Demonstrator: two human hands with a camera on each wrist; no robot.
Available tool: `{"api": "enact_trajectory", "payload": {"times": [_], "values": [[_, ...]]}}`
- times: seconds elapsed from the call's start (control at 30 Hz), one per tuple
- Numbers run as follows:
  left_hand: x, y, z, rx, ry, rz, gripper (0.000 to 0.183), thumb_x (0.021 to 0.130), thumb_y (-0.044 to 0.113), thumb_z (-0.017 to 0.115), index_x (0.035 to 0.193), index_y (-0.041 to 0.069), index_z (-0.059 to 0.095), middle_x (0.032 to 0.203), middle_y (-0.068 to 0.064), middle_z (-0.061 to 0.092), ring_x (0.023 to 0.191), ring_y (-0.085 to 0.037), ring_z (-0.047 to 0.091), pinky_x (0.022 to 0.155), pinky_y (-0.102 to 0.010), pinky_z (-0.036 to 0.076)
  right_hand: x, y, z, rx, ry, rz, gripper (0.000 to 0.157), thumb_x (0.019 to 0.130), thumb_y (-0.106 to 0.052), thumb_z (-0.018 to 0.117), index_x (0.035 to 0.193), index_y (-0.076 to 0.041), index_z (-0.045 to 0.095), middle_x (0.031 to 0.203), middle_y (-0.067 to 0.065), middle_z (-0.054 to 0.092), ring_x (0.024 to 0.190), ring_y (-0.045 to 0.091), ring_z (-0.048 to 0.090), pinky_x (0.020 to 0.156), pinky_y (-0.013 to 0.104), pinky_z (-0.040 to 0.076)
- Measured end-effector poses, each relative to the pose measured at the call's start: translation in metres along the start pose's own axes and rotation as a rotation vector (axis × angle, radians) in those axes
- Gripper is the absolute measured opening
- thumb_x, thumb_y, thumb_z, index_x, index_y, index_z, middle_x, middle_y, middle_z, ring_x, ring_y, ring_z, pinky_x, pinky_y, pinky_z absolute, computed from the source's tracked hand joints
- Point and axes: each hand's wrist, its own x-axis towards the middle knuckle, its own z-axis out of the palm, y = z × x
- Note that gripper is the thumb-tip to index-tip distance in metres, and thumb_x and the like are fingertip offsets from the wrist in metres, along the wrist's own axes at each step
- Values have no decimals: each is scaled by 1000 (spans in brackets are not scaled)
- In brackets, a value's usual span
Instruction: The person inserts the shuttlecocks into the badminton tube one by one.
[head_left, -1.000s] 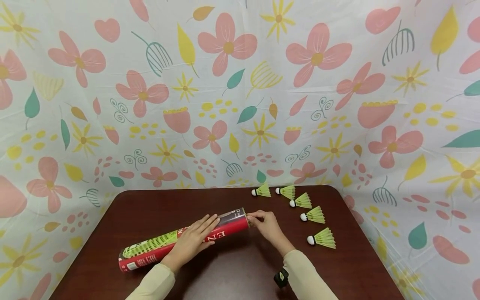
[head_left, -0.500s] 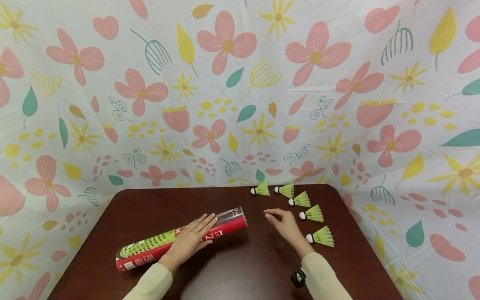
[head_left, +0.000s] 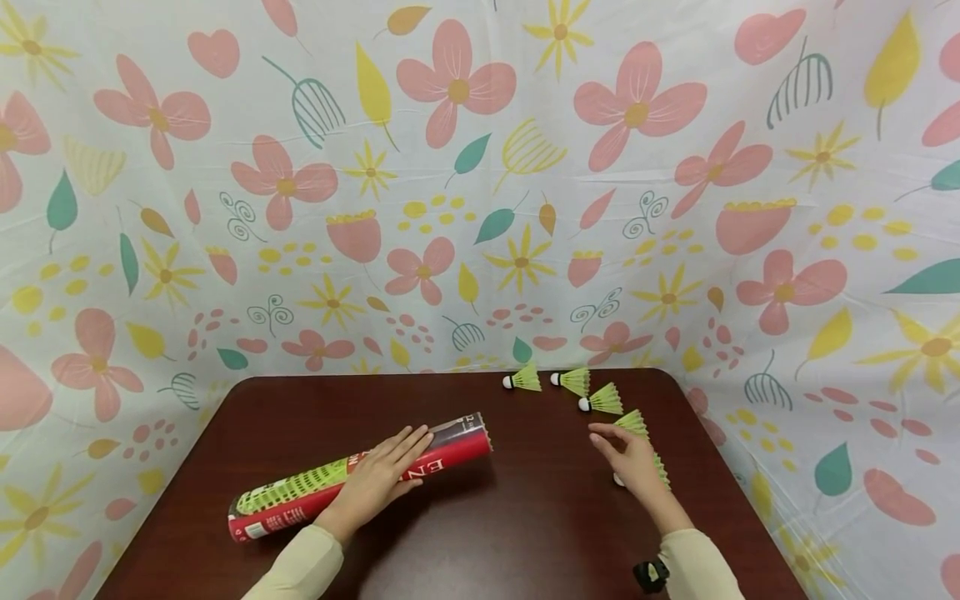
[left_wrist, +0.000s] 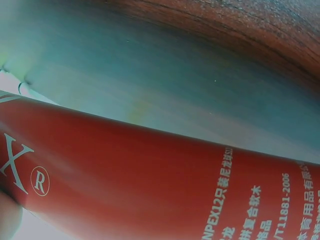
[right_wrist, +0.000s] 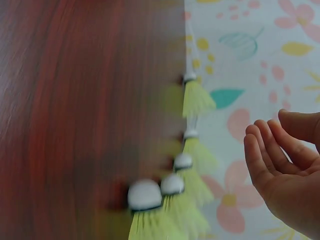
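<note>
Nearest, a black wrist-worn device (head_left: 650, 575) sits at the cream cloth sleeve (head_left: 701, 567) behind the right fingers. The left hand (head_left: 381, 475) lies with straight, slightly parted fingers across a red, grey and yellow-green printed cylindrical tube (head_left: 315, 493), which slants beneath them, its right end jutting beyond the fingertips. From that end, glossy dark-brown wooden tabletop (head_left: 540, 500) stretches to the right hand (head_left: 633, 462), whose loosely bent fingers hold nothing. Of five yellow-green shuttlecocks with white rounded heads, the nearest shuttlecock (head_left: 662, 472) is partly hidden behind that hand; the second shuttlecock (head_left: 632, 422) shows just past its fingers; whether they touch, I cannot tell. Farther from those fingers, the third shuttlecock (head_left: 609, 399), fourth shuttlecock (head_left: 576, 381) and fifth shuttlecock (head_left: 528, 379) curve leftward, the last two near the table's far edge, before a white flower-printed cloth (head_left: 480, 183).
</note>
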Motion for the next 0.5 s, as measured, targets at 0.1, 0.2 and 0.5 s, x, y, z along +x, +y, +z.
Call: {"api": "enact_trajectory", "payload": {"times": [0.1,0.2,0.5], "values": [[-1,0,-1,4,1,-1,81,70,34,72,138,14,32,140,-5,34,127,-22,32,96,-41,35,-6,11,-14,-37,28,1,28,85,-26,59,109,-12,63,105,9,61,70,15,55,55,23,42],[-2,-1,-2,17,-6,-4,76,75,40,66,138,15,32,141,-3,32,127,-22,32,97,-40,34,-13,23,-26,-68,53,11,29,86,-26,58,109,-10,62,106,11,61,86,19,58,61,23,46],[0,-2,-4,0,-4,6,68,82,47,54,137,13,34,140,-5,34,126,-22,33,97,-39,34,-27,51,-60,-112,103,84,32,87,-28,56,112,-8,60,100,13,63,73,-1,56,57,21,47]]}}
